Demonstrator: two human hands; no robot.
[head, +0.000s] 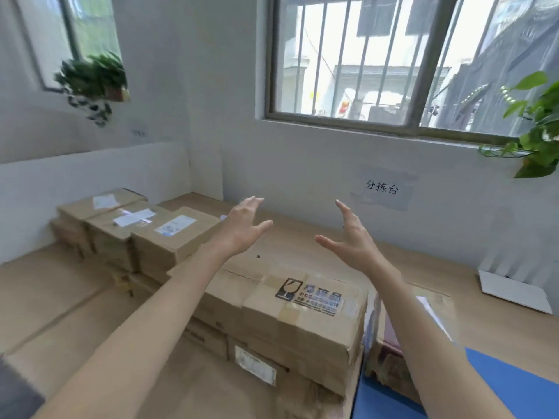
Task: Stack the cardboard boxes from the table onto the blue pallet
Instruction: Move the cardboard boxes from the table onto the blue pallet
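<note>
Bare left hand (pixel 242 226), right hand (pixel 352 237): fingers spread, empty | taped rectangular cardboard box (pixel 281 300) below

The blue pallet (pixel 514 388) is being cut off by the lower right edge. The box on it (pixel 390 352) is being largely hidden behind the right forearm. Label print on the nearest box (pixel 314 297) is being blurred beyond reading.

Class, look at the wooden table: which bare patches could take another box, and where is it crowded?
Bare wood lies along the wall under the window, between the left hand and the white tray, and at the near left of the table. It is crowded at the labelled boxes and the fragile-marked box.
</note>
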